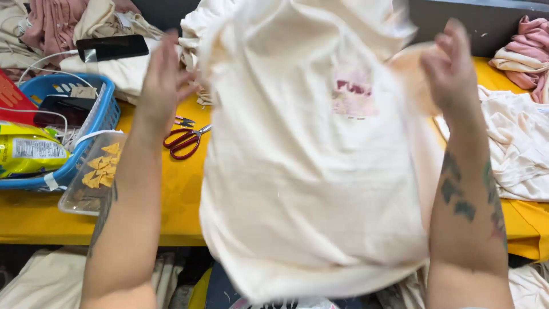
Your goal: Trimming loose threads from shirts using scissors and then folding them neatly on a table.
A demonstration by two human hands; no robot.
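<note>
Head view: both hands, left [163, 86] and right [452, 68], spread open beside the cream garment [309, 171], gripping nothing.

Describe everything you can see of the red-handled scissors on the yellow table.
The scissors have dark red looped handles and short metal blades, which look closed, pointing up and right toward the cream garment. They lie flat on the yellow table, just right of the left hand and forearm, apart from both. A small thread snipper lies just above them. Neither hand touches them; whether the blade tips meet the garment's edge is unclear.
</note>
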